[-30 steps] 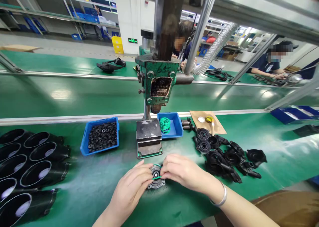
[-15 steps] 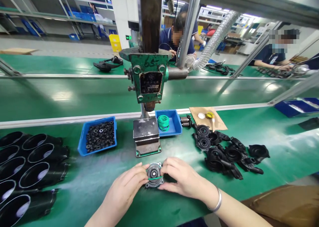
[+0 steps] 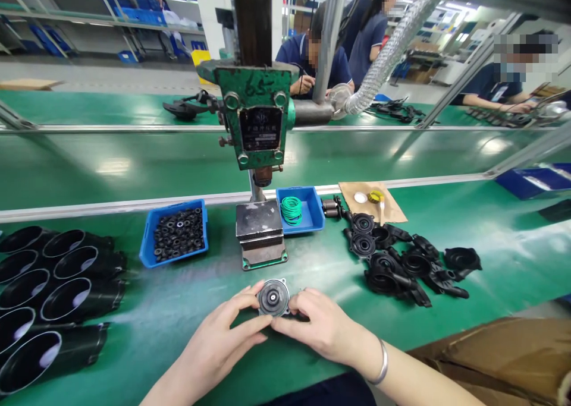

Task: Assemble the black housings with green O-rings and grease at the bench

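A round black pump cover (image 3: 273, 299) with screw ears, ringed ridges and a small bright centre lies face up in front of the press. My left hand (image 3: 223, 329) grips its left side, fingers at the upper left and thumb at the lower edge. On the right, my right hand (image 3: 319, 320) is closed with curled fingers against the rim and its thumb along the bottom. The green ring is hard to make out on the cover now. Behind it stands a green hand press (image 3: 259, 115) above a metal block (image 3: 259, 220).
Green rubber rings (image 3: 292, 210) lie in a blue bin (image 3: 312, 213). Another blue bin (image 3: 149, 233) holds small black parts. Black cylinders (image 3: 71, 299) fill the left; black housings (image 3: 417, 263) lie right, near a brush on cardboard (image 3: 395, 207). Co-workers sit across the bench.
The green ring stretched across the cover's lower part no longer shows there. My left thumb has come to the cover's lower edge, and my right thumb has moved left along it. The view has shifted slightly.
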{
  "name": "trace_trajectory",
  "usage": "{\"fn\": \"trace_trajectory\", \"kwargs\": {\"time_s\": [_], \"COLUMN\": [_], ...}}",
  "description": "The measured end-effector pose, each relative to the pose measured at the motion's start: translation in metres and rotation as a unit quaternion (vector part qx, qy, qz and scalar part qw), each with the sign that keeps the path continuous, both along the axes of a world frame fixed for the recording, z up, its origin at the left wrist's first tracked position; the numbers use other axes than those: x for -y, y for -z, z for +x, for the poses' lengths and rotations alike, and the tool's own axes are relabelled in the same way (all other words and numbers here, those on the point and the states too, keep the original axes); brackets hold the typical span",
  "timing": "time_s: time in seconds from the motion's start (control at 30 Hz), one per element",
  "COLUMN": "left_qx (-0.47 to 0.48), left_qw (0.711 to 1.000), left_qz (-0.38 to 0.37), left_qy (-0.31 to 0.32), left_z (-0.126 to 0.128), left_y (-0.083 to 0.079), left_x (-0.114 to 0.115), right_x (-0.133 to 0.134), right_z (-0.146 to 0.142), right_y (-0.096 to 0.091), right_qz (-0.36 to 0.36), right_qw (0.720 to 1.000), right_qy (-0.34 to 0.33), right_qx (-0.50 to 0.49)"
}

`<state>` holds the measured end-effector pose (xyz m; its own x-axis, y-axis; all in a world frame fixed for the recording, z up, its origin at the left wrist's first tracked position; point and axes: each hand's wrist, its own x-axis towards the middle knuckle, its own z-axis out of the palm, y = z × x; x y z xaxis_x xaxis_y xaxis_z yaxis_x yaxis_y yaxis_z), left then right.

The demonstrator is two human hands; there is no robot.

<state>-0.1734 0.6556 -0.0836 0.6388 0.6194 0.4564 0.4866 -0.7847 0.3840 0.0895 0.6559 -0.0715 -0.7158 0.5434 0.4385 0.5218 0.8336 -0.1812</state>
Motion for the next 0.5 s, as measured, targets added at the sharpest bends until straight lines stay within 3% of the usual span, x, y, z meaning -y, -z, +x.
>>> {"fn": "trace_trajectory", "kwargs": {"time_s": [0.13, 0.23, 0.33, 0.4, 0.5], "left_qx": [0.073, 0.043, 0.055, 0.084, 0.129], "left_qw": [0.992, 0.985, 0.984, 0.98, 0.971], "left_qz": [-0.068, -0.107, -0.097, -0.092, -0.123], "left_qy": [-0.081, -0.128, -0.141, -0.156, -0.156], "left_z": [0.011, 0.022, 0.029, 0.028, 0.025], "left_y": [0.005, 0.013, 0.031, 0.046, 0.063], "left_x": [0.002, -0.006, -0.015, -0.021, -0.023], "right_x": [0.002, -0.019, -0.063, -0.095, -0.131], "right_z": [0.01, 0.042, 0.101, 0.149, 0.208], "right_y": [-0.015, -0.041, -0.069, -0.081, -0.083], "right_qz": [-0.01, 0.002, 0.05, 0.062, 0.028], "right_qw": [1.0, 0.993, 0.965, 0.941, 0.925], "right_qy": [0.008, 0.082, 0.237, 0.331, 0.368], "right_qx": [-0.024, -0.082, -0.098, -0.017, 0.095]}}
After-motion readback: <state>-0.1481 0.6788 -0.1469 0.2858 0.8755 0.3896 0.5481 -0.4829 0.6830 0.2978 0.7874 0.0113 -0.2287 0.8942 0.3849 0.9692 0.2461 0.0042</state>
